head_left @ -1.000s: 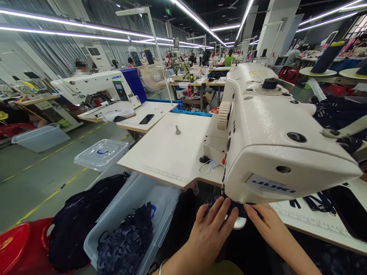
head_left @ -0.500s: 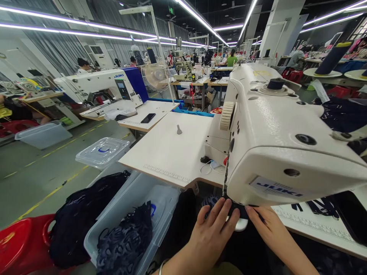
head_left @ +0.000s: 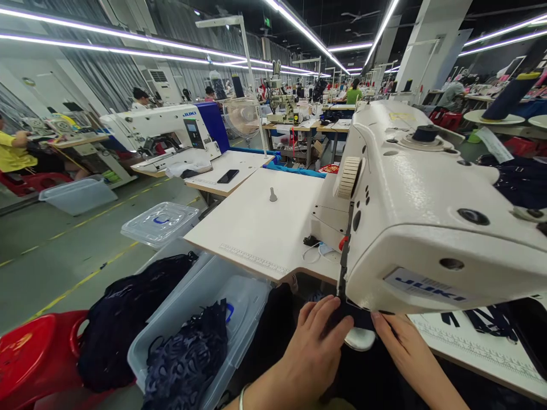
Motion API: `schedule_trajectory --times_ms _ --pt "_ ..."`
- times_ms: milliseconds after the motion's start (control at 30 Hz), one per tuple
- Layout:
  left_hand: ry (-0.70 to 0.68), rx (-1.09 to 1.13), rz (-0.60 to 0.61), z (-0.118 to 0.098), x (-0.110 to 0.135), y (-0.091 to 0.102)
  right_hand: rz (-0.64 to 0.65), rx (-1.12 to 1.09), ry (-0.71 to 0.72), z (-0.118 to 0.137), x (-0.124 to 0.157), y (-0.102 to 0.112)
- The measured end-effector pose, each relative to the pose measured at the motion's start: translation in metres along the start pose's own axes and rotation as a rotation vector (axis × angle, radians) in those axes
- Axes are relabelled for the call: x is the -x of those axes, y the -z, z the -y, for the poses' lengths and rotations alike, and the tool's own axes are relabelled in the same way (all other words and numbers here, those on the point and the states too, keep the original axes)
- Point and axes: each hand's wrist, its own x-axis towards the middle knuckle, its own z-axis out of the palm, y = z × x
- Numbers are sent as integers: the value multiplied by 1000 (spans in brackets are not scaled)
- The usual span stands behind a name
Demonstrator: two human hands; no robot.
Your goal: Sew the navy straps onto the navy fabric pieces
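Note:
A white Juki sewing machine (head_left: pixel 427 205) fills the right half of the view, its head toward me. Under its front end lies dark navy fabric (head_left: pixel 363 364). My left hand (head_left: pixel 314 347) rests flat on that fabric, fingers stretched toward the needle area. My right hand (head_left: pixel 395 341) lies on the fabric just right of it, fingertips partly hidden under the machine head. Neither hand grips anything that I can see. The needle itself is hidden by the machine.
A cream table top (head_left: pixel 260 222) extends left of the machine. Clear plastic bins (head_left: pixel 200 302) with dark lace pieces stand at lower left, beside a red stool (head_left: pixel 29 359). Another Juki machine (head_left: pixel 162 128) and seated people are across the aisle.
The view has shifted slightly, so everything sits a bit lower and to the right. Both hands stay on the dark fabric under the machine head, the left fingers drawn a little closer together.

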Motion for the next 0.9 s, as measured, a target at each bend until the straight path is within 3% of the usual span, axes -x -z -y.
schedule_trajectory --times_ms 100,167,233,433,567,700,833,900 --pt "213 384 -13 8 -4 0 8 -61 -43 4 1 -1" --pt "396 566 60 18 -8 -5 -1 -104 -92 6 2 -2" --pt "493 625 172 30 -10 -12 -36 -137 -150 8 3 -2" --pt "456 543 295 60 -7 -38 -85 -163 -194 17 3 7" --pt "512 497 360 81 7 -44 -90 -162 -181 29 2 6" --pt "623 491 469 101 28 -31 -86 -82 -207 32 10 10" --pt "661 502 577 111 43 2 54 -23 2 22 31 37" --pt "689 498 609 115 46 20 -63 -1 53 13 45 57"
